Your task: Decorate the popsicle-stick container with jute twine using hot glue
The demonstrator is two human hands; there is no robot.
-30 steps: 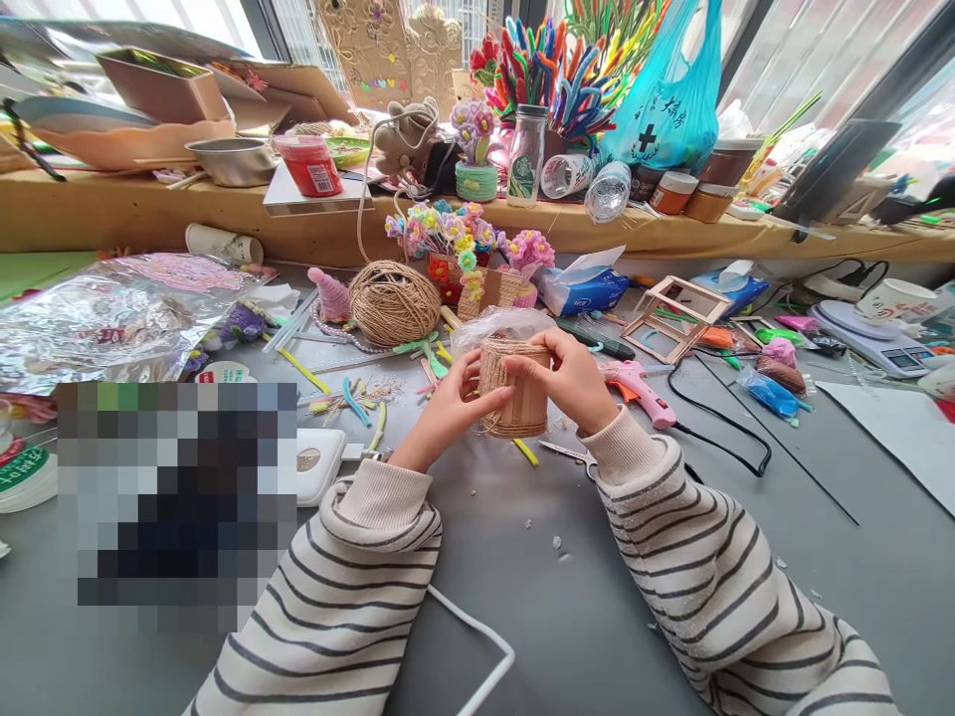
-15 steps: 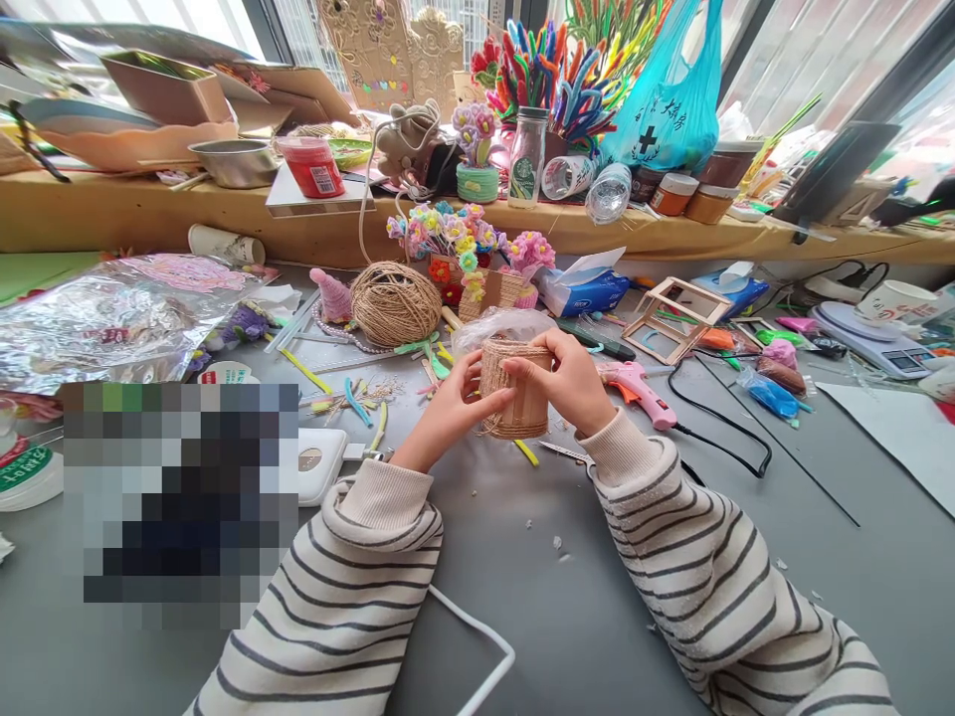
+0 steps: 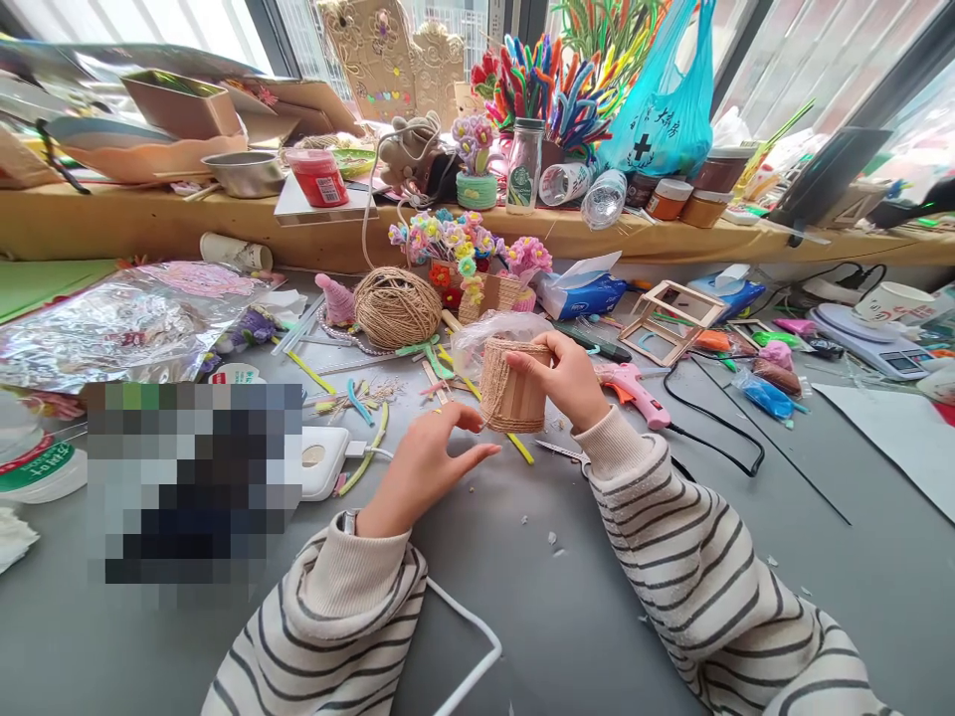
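Observation:
A small cup-shaped piece (image 3: 522,393), made of wooden slats with twine round its rim, base and left side, is held up above the grey table. My right hand (image 3: 571,383) grips it by the upper rim, thumb in front. Just left of it my left hand (image 3: 429,462) has its thumb and fingers apart, fingertips close to the lower left edge of the piece. Whether a strand of twine touches those fingertips is too small to tell. Behind lie a ball of twine (image 3: 398,308) and a clear plastic bag (image 3: 496,336).
A pink glue gun (image 3: 634,393) and scissors (image 3: 563,454) lie right of the hands. On the left are a white charger (image 3: 322,462) with its cable and a blurred patch. Felt flowers (image 3: 455,244), tissue packs and a wooden frame (image 3: 671,323) stand behind. A shelf (image 3: 328,239) holds jars.
My left hand has let go of the twine-wrapped piece and moved down and left, its fingers spreading. My right hand still holds the piece in nearly the same place.

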